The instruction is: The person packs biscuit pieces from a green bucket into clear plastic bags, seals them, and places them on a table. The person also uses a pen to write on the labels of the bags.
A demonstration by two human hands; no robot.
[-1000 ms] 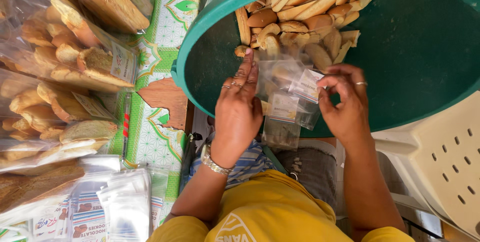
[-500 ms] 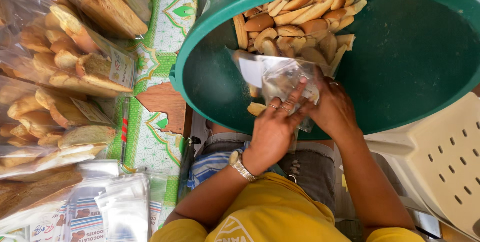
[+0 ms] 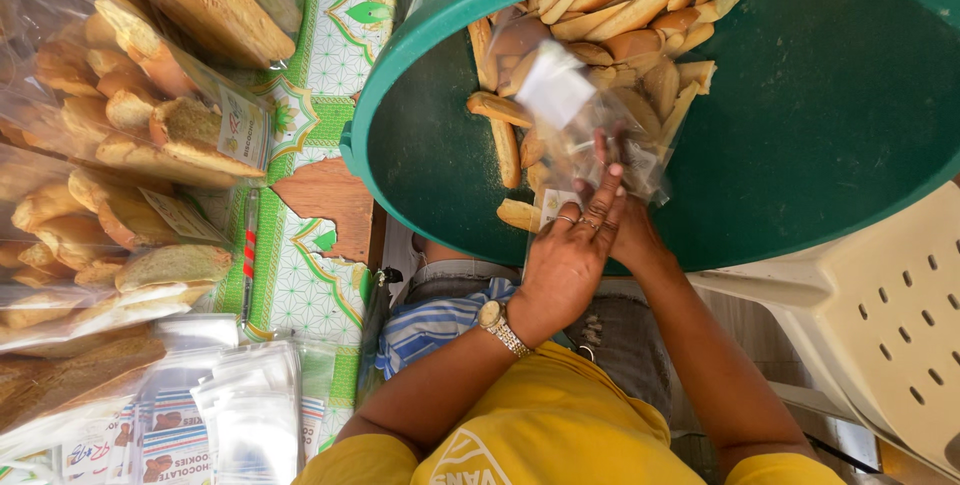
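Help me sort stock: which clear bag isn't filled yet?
The clear bag in both hands over the green basin; it looks almost empty, while the bags on the table bulge with bread.

A small snack-packing workplace: heaps of bagged rusks [image 3: 130, 135], green tub [image 3: 820, 155] of loose ones, patterned tablecloth [image 3: 320, 285].

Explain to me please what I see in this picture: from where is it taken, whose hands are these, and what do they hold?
The picture comes from a camera worn on a person's head, looking down at their own lap and hands. There is no machine. The left hand, with rings and a wristwatch, and the right hand, mostly hidden behind it, hold a clear plastic bag over a large green basin containing long toasted bread pieces. To the side, a patterned tablecloth carries filled bags of bread and a stack of empty bags. A pale plastic chair stands on the other side.
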